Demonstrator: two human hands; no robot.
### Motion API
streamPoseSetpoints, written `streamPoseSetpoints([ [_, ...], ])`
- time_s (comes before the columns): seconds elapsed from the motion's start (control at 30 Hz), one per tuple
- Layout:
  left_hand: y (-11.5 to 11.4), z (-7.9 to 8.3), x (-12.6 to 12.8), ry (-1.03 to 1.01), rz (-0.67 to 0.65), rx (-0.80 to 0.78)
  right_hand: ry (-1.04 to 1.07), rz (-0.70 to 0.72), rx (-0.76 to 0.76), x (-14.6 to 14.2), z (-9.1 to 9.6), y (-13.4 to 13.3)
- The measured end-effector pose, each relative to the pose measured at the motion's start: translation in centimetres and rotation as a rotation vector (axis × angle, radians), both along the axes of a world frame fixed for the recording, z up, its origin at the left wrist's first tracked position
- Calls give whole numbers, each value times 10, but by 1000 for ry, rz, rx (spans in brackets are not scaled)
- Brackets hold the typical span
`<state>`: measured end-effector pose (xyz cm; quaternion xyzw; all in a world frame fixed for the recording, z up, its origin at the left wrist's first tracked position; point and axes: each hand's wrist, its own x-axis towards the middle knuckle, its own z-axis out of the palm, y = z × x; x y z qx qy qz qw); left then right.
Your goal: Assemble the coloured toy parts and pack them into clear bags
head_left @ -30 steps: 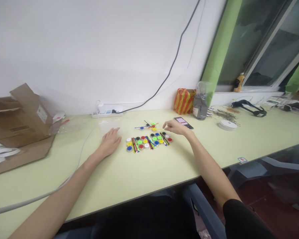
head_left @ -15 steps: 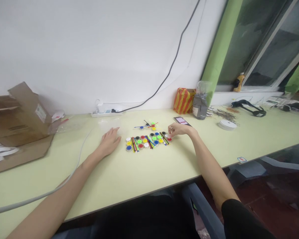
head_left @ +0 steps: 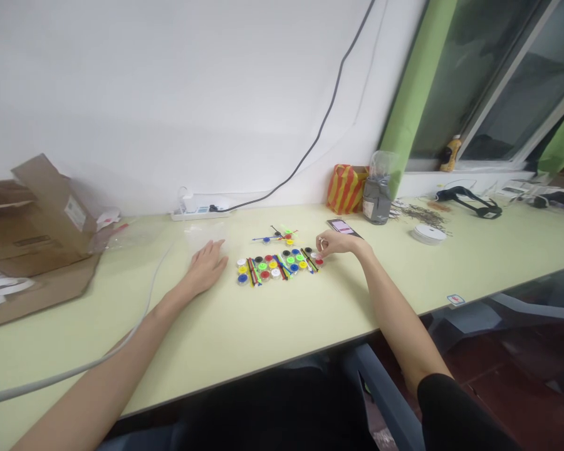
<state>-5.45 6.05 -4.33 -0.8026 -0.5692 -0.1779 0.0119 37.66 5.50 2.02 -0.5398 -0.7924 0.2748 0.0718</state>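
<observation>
My left hand (head_left: 207,269) lies flat on the table with its fingers spread, to the left of the coloured pieces. Small round discs (head_left: 264,275) on clear bases, in white, yellow, blue, black, red and green, stand in rows. Between the rows lie bundles of thin coloured sticks (head_left: 282,268) with arrow-like tips. At the right end of the rows, the fingers of my right hand (head_left: 333,243) are drawn together just above a red disc (head_left: 319,262). What they hold, if anything, is too small to tell. Behind the rows is a loose group of discs and sticks (head_left: 276,236).
A phone (head_left: 342,227) lies beyond my right hand. Against the wall stand a power strip (head_left: 200,214), a striped bag (head_left: 345,189) and a grey container (head_left: 376,200). A cardboard box (head_left: 37,219) is at left, a white roll (head_left: 428,234) at right. A grey cable (head_left: 136,326) crosses my left forearm.
The view has shifted very slightly. Both hands and the coloured pieces stay in the same places.
</observation>
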Motion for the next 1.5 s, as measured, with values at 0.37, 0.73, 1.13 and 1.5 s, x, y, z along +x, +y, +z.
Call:
streamPoseSetpoints([
  [0.37,2,-1,0,6,10,4,16,-9,-1,0,4,-4],
  [0.73,1,-2,0,-19,0,16,-5,-14,-66,-4,6,-9],
  [1.13,-23,29,23,-155,-108,138,692,-125,215,-56,19,-25],
  [1.5,-66,51,61,-290,-317,286,1160,-16,-52,-214,4,-57],
])
